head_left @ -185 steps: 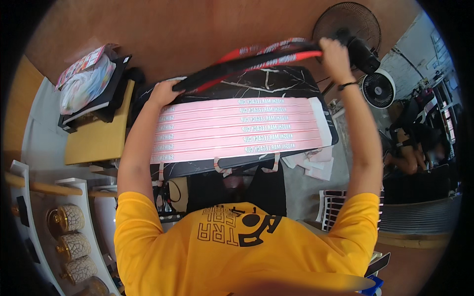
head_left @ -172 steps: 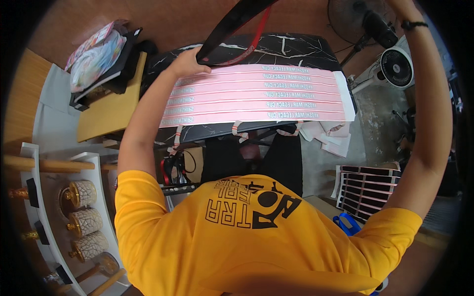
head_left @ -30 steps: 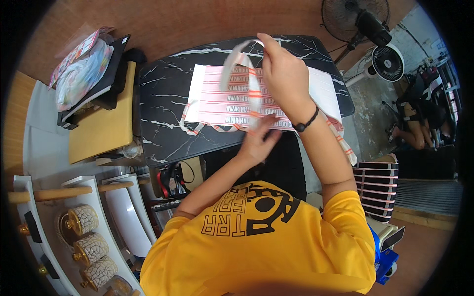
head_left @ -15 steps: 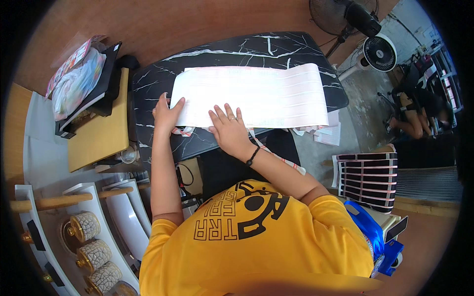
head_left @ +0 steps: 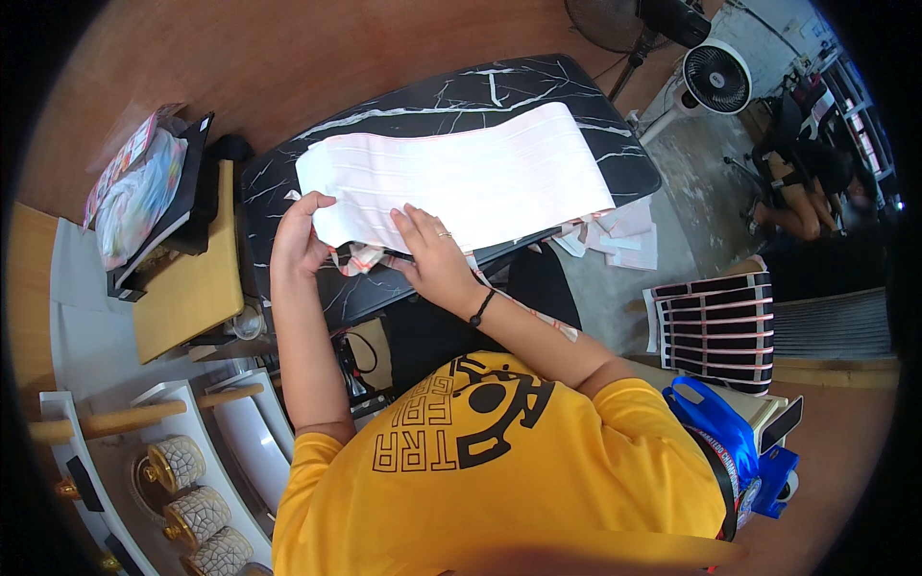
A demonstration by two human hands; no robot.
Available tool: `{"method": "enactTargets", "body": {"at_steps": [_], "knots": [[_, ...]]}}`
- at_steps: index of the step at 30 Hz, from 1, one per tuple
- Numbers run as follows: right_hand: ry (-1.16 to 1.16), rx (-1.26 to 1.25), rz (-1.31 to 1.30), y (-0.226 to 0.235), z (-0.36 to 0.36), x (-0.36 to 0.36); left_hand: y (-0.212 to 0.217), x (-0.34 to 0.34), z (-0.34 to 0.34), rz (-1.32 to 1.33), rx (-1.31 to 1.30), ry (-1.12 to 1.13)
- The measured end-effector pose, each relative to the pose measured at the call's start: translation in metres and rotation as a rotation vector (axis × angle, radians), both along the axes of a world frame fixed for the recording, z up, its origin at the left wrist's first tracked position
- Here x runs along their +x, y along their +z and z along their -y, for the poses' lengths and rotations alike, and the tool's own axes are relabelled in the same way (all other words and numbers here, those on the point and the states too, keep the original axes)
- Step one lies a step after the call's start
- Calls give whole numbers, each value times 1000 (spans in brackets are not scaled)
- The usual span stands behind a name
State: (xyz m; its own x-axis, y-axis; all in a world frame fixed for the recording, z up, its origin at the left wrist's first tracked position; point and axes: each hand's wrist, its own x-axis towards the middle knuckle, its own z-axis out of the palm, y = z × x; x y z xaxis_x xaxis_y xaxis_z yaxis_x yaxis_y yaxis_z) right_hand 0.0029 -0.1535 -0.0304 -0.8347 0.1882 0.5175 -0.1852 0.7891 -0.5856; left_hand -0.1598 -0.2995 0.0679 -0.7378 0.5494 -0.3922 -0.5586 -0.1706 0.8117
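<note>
Far left: a black tray [head_left: 197, 182] holds a clear bag of coloured items [head_left: 134, 197]; beside it lies one yellow wooden board [head_left: 187, 288]. Three patterned jars [head_left: 197, 490] stand on a white shelf unit at the lower left.
Bench: one black marble-pattern bench [head_left: 288, 182] with white veining carries the work.
Sheet: one wide white sheet [head_left: 461, 178] with faint pink lines lies face down across the bench, its right end reaching over the bench edge.
Left hand: the left hand [head_left: 300, 235] is curled on the sheet's near left corner, fingers closed over the edge (thumb side hidden under the paper).
Scraps: small pink-and-white strips [head_left: 360, 257] lie under the lifted corner, between the two hands.
Right hand: the right hand [head_left: 432, 254] rests flat on the sheet's near edge, fingers spread and pressing down; one ring and one dark wristband show.
Floor, right: loose white and pink paper offcuts [head_left: 619, 235] lie just past the bench end.
Right side: one stack of black sheets with pink stripes [head_left: 715, 322] rests on a low surface; one blue bag [head_left: 720, 432] sits below it.
Background: two fans are visible, one white floor fan [head_left: 720, 77] and one dark pedestal fan [head_left: 615, 14]; another person [head_left: 816, 182] sits well apart.
</note>
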Motion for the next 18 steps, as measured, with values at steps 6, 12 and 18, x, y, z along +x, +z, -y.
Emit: {"method": "enactTargets", "body": {"at_steps": [6,12,18], "knots": [[39,-1467,-292,4,-29,4,30,59,-26,-612,524,20],[-45,-1660,-39,5,-86,4,-13,59,-80,-1598,-409,53],[-182,-1290,376,2,-106,-3,-63,42,-88,-1191,-1244,-680]]}}
